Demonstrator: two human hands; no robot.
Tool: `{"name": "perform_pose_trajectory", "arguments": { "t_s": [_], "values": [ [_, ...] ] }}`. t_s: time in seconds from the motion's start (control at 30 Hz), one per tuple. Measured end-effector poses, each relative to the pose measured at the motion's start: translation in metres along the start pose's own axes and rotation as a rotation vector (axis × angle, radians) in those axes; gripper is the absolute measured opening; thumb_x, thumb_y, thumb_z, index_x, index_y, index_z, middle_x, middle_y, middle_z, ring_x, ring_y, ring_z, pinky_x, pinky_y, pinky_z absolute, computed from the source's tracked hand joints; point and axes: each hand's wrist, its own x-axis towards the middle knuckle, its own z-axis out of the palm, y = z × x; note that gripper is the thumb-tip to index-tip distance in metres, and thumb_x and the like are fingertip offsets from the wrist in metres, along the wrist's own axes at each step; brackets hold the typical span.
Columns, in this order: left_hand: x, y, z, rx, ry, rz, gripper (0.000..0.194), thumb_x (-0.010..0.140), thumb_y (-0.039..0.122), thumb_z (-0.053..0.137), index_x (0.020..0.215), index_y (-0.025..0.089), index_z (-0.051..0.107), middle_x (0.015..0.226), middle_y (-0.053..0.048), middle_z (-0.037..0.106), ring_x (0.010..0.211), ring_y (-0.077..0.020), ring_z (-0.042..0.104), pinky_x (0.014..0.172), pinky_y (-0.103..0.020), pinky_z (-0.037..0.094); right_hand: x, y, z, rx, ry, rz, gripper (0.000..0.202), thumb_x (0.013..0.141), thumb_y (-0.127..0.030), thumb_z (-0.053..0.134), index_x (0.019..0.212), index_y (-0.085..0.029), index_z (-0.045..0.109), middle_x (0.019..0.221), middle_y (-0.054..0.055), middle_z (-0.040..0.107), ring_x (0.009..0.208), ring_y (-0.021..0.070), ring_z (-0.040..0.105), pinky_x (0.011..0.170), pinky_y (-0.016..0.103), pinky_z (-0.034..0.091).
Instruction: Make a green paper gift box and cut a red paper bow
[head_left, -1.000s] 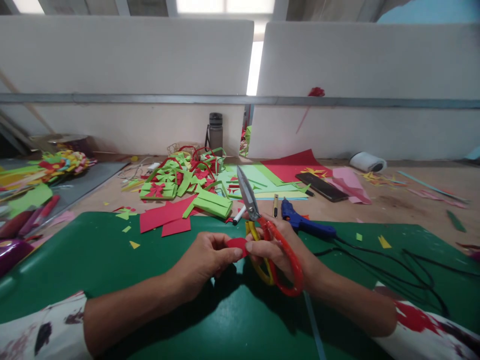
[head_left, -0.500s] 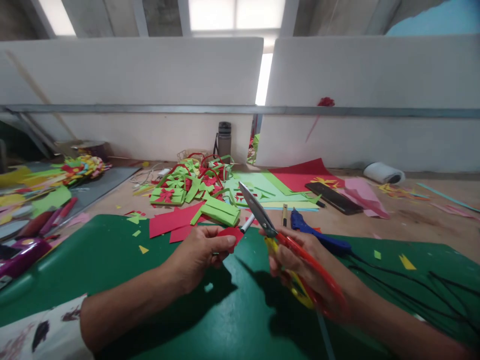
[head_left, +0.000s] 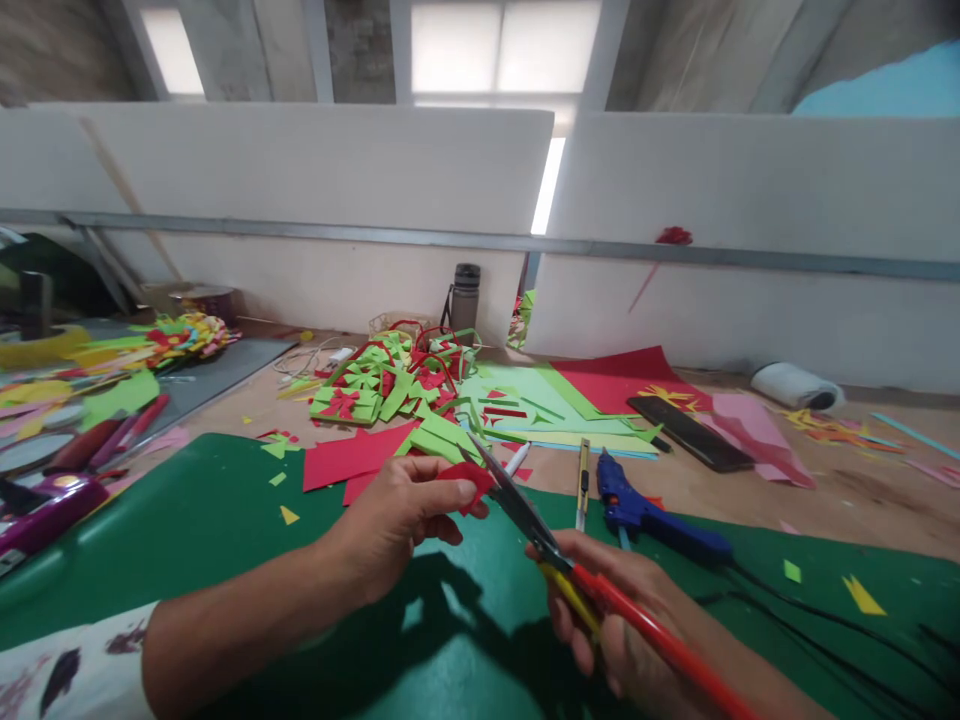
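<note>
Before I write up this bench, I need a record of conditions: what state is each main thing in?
Left hand: pinching the red piece
Red piece: held up, bent
Right hand: gripping the scissors
Scissors: blades slightly parted, beside the red piece
Glue gun: lying down; heat can't be told
Phone: lying flat, screen dark
Bottle: upright, lid on
White roll: on its side
</note>
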Motion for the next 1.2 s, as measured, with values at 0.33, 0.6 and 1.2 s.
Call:
{"name": "perform_pose_trajectory", "arguments": {
  "t_s": [0.33,0.6,1.2],
  "values": [
    [0.000,0.000,0.001,0.009,-0.012,0.014,0.011,0.066,0.022,0.069,0.071,0.012,0.065,0.068,-0.005,0.066,0.062,-0.0123,0.057,0.053,-0.022,0.040,-0.003,0.006,0.006,-0.042,0.031,-0.033,0.058,0.073,-0.065,0.056,0.111,-0.021,0.054,0.064,-0.003,0.044,0.049,0.0076,0.037,0.041,0.018,0.028],
    [-0.002,0.001,0.001,0.011,-0.014,0.006,0.013,0.065,0.022,0.069,0.073,0.012,0.065,0.069,-0.005,0.065,0.066,-0.0156,0.061,0.054,-0.023,0.039,-0.004,0.009,0.010,-0.098,0.144,-0.061,0.063,0.070,-0.069,0.055,0.107,-0.019,0.059,0.063,-0.001,0.044,0.052,0.0091,0.038,0.046,0.018,0.037],
    [-0.001,-0.001,0.001,0.013,-0.002,0.010,0.011,0.066,0.021,0.067,0.072,0.013,0.064,0.068,-0.006,0.066,0.064,-0.0150,0.060,0.055,-0.024,0.039,-0.003,0.005,0.015,-0.038,0.123,-0.018,0.068,0.067,-0.073,0.054,0.107,-0.019,0.059,0.059,-0.005,0.037,0.049,0.0075,0.027,0.050,0.021,0.038]
  ]
}}
